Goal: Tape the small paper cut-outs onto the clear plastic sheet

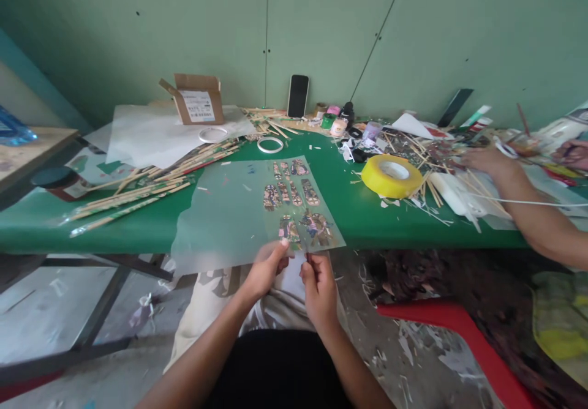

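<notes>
A thin translucent sheet [220, 213] lies on the green table and hangs over its near edge. On its right part sits a clear piece with several patterned, multicoloured cut-out shapes [296, 195]. My left hand [267, 268] pinches the near edge of the sheet, thumb on top, just below the shapes. Close beside it, my right hand [320, 283] is closed at the same edge; a small dark bit shows at its fingertips, too little to identify. The fingers of both hands are partly hidden.
Bundled sticks [138, 198] and a dark-lidded jar [59, 182] lie left. Behind are a cardboard box [197, 106], a white ring [270, 145] and a phone [298, 95]. To the right are a yellow tape roll [391, 176], a glue gun [454, 198] and another person's arm [533, 201].
</notes>
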`<state>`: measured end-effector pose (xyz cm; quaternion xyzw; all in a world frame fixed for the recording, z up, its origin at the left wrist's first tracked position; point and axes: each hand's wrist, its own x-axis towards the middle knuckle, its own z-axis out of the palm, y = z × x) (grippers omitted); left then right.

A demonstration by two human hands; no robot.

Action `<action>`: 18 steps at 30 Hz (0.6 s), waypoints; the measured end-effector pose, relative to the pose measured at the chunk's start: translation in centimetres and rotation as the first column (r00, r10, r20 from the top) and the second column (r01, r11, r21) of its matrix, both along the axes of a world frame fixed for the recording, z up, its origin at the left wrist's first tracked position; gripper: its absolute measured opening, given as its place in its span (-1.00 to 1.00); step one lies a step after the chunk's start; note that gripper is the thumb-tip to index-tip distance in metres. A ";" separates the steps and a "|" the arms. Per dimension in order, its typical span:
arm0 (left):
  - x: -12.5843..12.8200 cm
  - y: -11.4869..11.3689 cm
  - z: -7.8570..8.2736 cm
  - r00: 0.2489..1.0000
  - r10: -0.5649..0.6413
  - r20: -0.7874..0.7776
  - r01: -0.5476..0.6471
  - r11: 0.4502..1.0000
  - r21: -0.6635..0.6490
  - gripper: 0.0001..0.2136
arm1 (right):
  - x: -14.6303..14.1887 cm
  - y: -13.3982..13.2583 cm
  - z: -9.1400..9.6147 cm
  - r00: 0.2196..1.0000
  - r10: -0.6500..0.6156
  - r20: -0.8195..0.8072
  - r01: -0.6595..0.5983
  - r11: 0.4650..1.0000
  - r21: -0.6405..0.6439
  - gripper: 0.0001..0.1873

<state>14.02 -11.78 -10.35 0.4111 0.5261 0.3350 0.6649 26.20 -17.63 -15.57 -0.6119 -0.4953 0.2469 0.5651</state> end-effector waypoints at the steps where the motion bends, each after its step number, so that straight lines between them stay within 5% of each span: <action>1: 0.3 0.1 0.0 1.000 -0.016 0.010 0.016 1.000 0.014 -0.50 | 0.2 0.1 0.1 0.999 0.010 0.045 -0.010 1.000 0.007 -0.73; 8: 2.1 0.3 1.0 0.971 -0.039 0.234 0.021 0.997 0.080 -0.59 | -0.3 1.3 0.4 0.889 -0.090 0.448 0.099 0.995 0.003 -0.61; 13: 2.1 0.3 0.7 0.997 -0.032 0.070 0.023 0.991 0.135 -0.59 | -1.3 1.8 0.7 0.818 -0.189 0.543 0.190 0.980 0.055 -0.57; 18: 1.9 0.3 0.6 0.999 0.000 0.054 -0.007 0.991 0.134 -0.58 | -1.3 1.8 0.6 0.821 -0.145 0.552 0.164 0.986 0.015 -0.59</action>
